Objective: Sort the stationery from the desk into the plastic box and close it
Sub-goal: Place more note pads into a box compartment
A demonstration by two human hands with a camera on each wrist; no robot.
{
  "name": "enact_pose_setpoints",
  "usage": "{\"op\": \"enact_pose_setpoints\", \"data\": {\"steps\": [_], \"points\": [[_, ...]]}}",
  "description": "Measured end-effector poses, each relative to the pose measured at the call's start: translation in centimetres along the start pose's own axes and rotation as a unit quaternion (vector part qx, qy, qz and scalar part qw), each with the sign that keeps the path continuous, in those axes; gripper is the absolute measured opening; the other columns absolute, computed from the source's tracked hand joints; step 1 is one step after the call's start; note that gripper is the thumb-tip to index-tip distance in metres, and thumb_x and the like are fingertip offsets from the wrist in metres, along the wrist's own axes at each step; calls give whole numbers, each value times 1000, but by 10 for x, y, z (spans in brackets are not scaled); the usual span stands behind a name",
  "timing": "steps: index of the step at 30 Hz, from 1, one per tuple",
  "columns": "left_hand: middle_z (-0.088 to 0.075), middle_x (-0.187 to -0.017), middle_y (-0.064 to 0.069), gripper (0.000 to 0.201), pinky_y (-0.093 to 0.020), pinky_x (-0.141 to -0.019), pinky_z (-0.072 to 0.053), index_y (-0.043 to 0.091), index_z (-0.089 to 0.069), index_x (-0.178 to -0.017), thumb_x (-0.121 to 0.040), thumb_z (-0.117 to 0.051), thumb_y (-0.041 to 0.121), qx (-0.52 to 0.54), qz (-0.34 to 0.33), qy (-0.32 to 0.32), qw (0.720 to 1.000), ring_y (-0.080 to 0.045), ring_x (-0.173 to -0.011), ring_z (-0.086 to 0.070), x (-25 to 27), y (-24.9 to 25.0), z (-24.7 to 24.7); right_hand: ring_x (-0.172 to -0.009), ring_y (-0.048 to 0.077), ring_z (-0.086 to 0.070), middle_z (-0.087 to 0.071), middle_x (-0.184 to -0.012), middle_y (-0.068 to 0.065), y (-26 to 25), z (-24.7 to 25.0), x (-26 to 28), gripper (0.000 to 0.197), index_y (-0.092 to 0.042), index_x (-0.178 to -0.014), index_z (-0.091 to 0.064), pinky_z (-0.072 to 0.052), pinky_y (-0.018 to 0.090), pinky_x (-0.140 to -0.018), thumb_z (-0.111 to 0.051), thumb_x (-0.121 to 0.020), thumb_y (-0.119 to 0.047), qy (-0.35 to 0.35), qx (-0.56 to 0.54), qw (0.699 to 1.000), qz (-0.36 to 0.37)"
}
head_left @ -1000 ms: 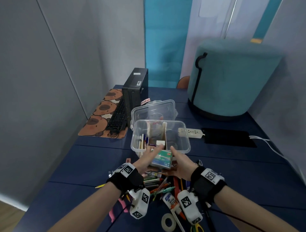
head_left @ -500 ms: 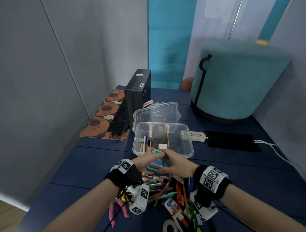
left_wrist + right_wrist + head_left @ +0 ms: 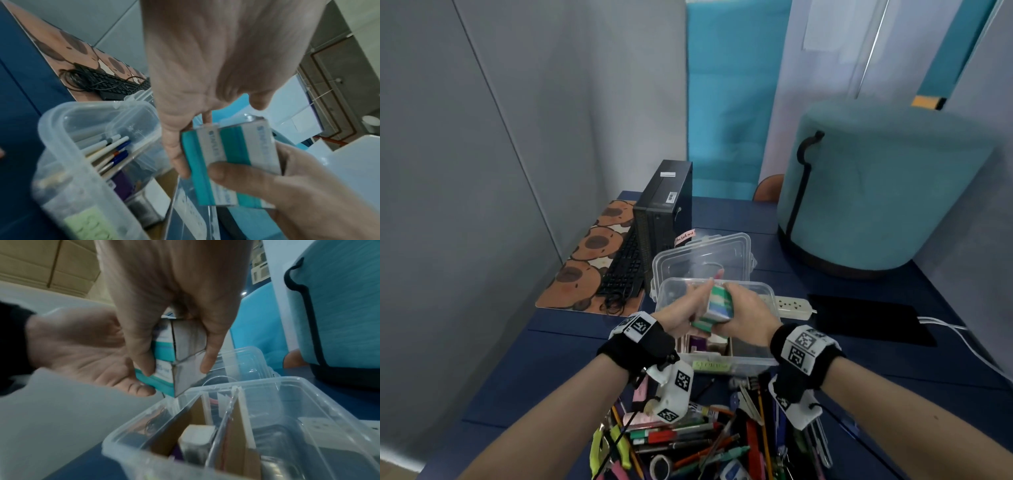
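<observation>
Staple packs have been lifted off the pile and brought over the box. Held by both hands: right hand fingers curled round them, left hand gripping alongside. Drop-in is judged next; lid still off.

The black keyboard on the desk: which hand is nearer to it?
Left. The left hand is over the plastic box on the side toward the keyboard; the right hand is farther away.
</observation>
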State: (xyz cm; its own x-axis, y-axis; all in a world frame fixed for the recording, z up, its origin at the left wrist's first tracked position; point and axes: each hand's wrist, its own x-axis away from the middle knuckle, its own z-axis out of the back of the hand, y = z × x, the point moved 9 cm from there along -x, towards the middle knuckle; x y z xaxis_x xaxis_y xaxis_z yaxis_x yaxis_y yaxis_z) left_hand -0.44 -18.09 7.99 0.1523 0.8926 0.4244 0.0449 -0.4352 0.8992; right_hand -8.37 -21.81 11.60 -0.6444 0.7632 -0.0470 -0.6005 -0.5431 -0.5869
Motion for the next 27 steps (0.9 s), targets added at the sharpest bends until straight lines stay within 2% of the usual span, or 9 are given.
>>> {"op": "enact_pose_setpoints", "data": {"steps": [1, 3, 6, 8, 10, 15, 18, 22, 27], "points": [[-59, -126, -12, 55, -31, -76, -53, 18, -41, -136, -98, -27, 56, 1, -13, 14, 1000, -26, -113, -59, -3, 5, 8, -91, 12, -54, -56, -103, -5, 4, 5, -10, 50, -16, -109, -50, -40, 16, -69, -80, -70, -23, -1, -5, 1000, -11], [-55, -126, -10, 41, -27, -74, -50, 16, -38, -133, -103, -28, 42, -46, -58, 115, 991, -23, -111, -56, -7, 14, 35, -85, 14, -54, -55, -96, -4, 13, 14, -29, 44, -16, -100, -47, -38, 16, -60, -80, -71, -23, -3, 6, 999, -35], [-53, -130, -4, 31, -38, -95, -47, 17, -44, -127, -97, -46, 26, -271, -105, 252, 923, -20, -115, -54, -12, 7, 75, -92, 17, -55, -55, -99, -2, 31, 4, -57, 48, -16, -104, -46, -42, 26, -71, -79, -70, -24, -47, 53, 995, -73], [-49, -129, 1, 34, -44, -100, -42, 22, -48, -121, -90, -55, 35, -421, -70, 240, 872, -23, -120, -48, -17, -17, 78, -99, 17, -55, -56, -101, -3, 41, -14, -72, 51, -17, -109, -48, -41, 35, -91, -79, -70, -28, -91, 99, 987, -86], [-41, -131, 1, 52, -46, -101, -35, 27, -43, -124, -81, -61, 50, -515, -27, 207, 831, -24, -124, -39, -18, -37, 71, -95, 16, -51, -55, -98, -6, 46, -29, -81, 47, -21, -106, -49, -28, 46, -104, -77, -71, -35, -125, 170, 974, -82], [-38, -131, -1, 76, -41, -101, -27, 28, -34, -132, -71, -67, 58, -593, -30, 201, 779, -22, -127, -34, -20, -46, 68, -111, 23, -54, -63, -108, -2, 43, -62, -81, 54, -18, -116, -49, -17, 55, -112, -73, -72, -39, -200, 294, 934, -29], [-37, -133, -1, 80, -40, -103, -24, 28, -32, -135, -70, -68, 59, -606, -20, 189, 772, -22, -128, -32, -21, -49, 70, -115, 26, -53, -62, -116, 5, 40, -76, -80, 57, -15, -123, -46, -19, 52, -111, -68, -77, -40, -228, 362, 904, 0], [-37, -132, 0, 83, -40, -106, -22, 28, -32, -136, -69, -67, 63, -597, -14, 183, 781, -21, -128, -32, -22, -52, 74, -104, 25, -58, -65, -102, 3, 42, -89, -86, 41, -15, -113, -54, -27, 47, -107, -66, -79, -35, -244, 392, 887, 18], [-37, -133, 1, 81, -40, -106, -20, 29, -32, -136, -71, -66, 63, -588, -7, 174, 790, -19, -130, -31, -25, -56, 76, -98, 30, -62, -65, -107, 11, 50, -105, -82, 30, -9, -111, -53, -51, 39, -86, -62, -84, -17, -289, 365, 885, 3]]}}
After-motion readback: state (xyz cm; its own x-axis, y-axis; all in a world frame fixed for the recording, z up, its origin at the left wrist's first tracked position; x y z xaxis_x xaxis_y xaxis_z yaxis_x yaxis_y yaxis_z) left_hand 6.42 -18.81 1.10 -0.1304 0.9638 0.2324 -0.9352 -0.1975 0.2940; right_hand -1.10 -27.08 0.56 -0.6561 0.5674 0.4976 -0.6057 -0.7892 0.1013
